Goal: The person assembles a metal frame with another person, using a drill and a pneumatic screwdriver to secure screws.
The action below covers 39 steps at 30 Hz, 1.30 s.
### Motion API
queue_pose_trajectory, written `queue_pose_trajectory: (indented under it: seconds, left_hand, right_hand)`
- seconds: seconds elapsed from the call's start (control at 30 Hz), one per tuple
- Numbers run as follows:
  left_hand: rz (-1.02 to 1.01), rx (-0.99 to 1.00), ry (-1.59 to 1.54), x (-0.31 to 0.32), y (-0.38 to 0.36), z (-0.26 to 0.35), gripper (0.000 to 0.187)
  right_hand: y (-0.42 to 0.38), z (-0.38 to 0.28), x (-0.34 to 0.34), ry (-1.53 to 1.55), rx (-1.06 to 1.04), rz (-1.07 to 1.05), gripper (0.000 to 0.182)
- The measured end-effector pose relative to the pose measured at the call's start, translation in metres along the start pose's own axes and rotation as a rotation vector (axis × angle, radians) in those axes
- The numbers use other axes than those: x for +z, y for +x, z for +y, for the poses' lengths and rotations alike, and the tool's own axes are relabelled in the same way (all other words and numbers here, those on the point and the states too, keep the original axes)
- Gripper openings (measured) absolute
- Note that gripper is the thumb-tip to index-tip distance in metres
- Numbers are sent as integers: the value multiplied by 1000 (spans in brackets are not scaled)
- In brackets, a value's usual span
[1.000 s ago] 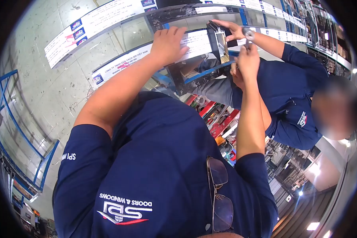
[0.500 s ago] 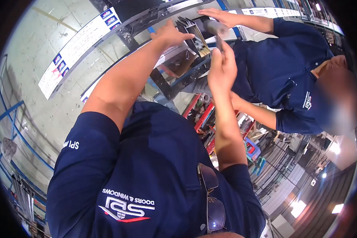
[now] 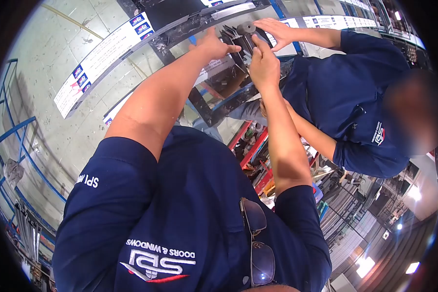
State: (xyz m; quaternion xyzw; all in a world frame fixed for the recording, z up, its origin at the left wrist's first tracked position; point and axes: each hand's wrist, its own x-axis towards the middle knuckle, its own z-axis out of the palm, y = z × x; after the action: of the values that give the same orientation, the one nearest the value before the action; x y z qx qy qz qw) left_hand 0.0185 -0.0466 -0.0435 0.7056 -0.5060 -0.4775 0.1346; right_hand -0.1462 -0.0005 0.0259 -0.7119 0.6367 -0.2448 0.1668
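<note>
My left hand (image 3: pixel 211 46) lies at the near side of a dark metal profile piece (image 3: pixel 238 44), its fingers spread and its thumb pointing at the piece. My right hand (image 3: pixel 265 68) is closed around the handle of a mallet (image 3: pixel 246 27), index finger along it. The mallet's round grey head is over the far end of the profile piece; whether they touch cannot be told. A co-worker's hand (image 3: pixel 277 33) is spread just right of the mallet head.
The co-worker (image 3: pixel 345 92) stands at the right, the other forearm passing behind mine. A black and blue frame (image 3: pixel 204 104) bears the work. Printed label strips (image 3: pixel 100 61) run along the left. Red shelving (image 3: pixel 253 153) with parts stands below, and blue rails (image 3: pixel 27 124) at far left.
The mallet has moved left and up onto the far end of the profile piece, and my right hand has moved with it. The co-worker's upper hand has shifted down slightly.
</note>
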Motion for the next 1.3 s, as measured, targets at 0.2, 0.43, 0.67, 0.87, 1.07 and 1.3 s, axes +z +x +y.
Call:
queue_pose_trajectory:
  seconds: [0.2,0.43,0.67,0.87,1.07,1.3]
  left_hand:
    - [-40,-49,14,-3,-2,3,134]
    - [-18,-7,20,-2,-8,2,133]
    - [3,33,-122,10,16,-12,140]
    - [-85,9,-313,16,27,-13,137]
    - [-36,-31,-338,20,28,-10,125]
    - [31,-97,-120,8,0,9,113]
  right_hand:
    - [-2,-3,2,-56,108,-113,34]
    - [-14,2,4,163,68,171,35]
    - [-1,6,5,68,41,4,34]
    - [-63,44,17,376,260,309,41]
    - [-124,21,25,1074,822,520,43]
    - [-134,17,41,1085,796,372,35]
